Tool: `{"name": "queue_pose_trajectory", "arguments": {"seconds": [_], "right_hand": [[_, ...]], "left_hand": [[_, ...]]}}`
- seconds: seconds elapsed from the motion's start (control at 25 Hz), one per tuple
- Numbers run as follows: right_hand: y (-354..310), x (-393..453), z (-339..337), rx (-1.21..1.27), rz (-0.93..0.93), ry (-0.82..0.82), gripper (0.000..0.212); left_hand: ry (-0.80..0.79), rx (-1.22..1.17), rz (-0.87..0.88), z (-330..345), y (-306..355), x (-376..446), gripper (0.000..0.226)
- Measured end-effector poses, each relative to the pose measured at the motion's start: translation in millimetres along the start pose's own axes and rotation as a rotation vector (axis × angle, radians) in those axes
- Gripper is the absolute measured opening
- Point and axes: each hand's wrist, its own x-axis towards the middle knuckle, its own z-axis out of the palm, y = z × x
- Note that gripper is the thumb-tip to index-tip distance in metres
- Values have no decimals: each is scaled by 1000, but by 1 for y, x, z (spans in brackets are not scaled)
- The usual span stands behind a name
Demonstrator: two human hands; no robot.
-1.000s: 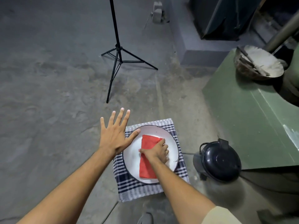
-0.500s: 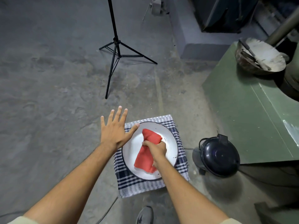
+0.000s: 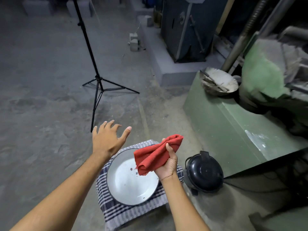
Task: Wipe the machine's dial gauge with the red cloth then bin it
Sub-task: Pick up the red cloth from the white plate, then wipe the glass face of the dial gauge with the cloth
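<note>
- Left hand [image 3: 108, 140] hovers with fingers spread and nothing in it, palm down over the concrete floor [image 3: 41, 97], just left of the checked towel [image 3: 120, 212]; it seems held out for balance, not for work.
- Far behind it stands a black tripod [image 3: 97, 80], well apart from both hands and of no use to the task.
- White enamel plate [image 3: 126, 185] rests on the checked towel, near the person; it looks like the cloth's resting place, now bare apart from a few specks.
- Right hand [image 3: 166, 162] is closed around the red cloth [image 3: 155, 154], which is bunched and lifted clear above the plate, probably gathered for carrying to the machine.
- Just right of the plate sits a black lidded bin [image 3: 204, 173], lid down, set close so the cloth can be dropped in afterwards.
- Furthest right is the green machine [image 3: 233, 127]; its dial gauge cannot be made out, so wiping has likely not begun.
</note>
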Motion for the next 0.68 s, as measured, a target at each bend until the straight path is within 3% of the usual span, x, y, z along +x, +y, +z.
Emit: {"name": "queue_pose_trajectory", "arguments": {"seconds": [0.08, 0.16, 0.32, 0.44, 0.56, 0.68], "right_hand": [[-22, -15, 14, 13, -63, 21, 58], [-43, -36, 23, 26, -130, -6, 70], [-92, -84, 40, 123, -249, -394, 105], [-133, -114, 47, 98, -310, -512, 118], [-183, -150, 50, 14, -375, -503, 111], [-243, -204, 34, -59, -520, -395, 81]], "left_hand": [[39, 23, 53, -18, 27, 5, 85], [71, 32, 100, -34, 53, 7, 85], [132, 30, 216, -58, 111, 3, 77], [140, 53, 326, -74, 158, -5, 74], [175, 74, 448, -89, 209, -14, 75], [196, 96, 587, -102, 273, -33, 77]]}}
